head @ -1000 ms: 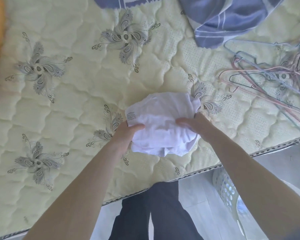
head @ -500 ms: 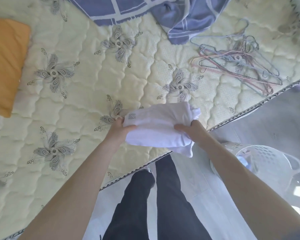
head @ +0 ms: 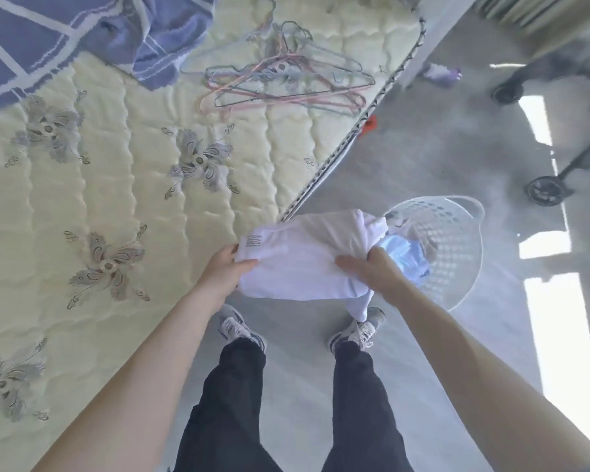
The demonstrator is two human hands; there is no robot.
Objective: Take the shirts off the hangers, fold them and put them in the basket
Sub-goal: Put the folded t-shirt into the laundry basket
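Shirt (head: 304,258), white and folded, hangs in the air between both hands, past the mattress (head: 150,216) edge and over the floor, just beside the basket (head: 457,240). The left hand (head: 223,267) grasps its left end, thumb on top near the printed label; the right hand (head: 372,270) clamps the right end, fingers spread over the cloth.

A loose tail of fabric droops from the bundle's lower right corner, below the right hand. I judge that this is the weak spot: if either hand slackens, the fold may open, and the tail could snag on the basket's rim or handle and drag the bundle apart on the way in. The basket stands on the floor at the mattress edge, so a drop from this height could also let the shirt land crooked on what already lies inside.

Count: one shirt in hand; one basket, holding at least one pale blue garment (head: 406,255), with something darker behind it that I cannot make out. The hangers (head: 280,80) lie in one tangled heap near the mattress's far corner, several of them, too snarled to number. One blue checked cloth (head: 65,32) lies at the far edge.
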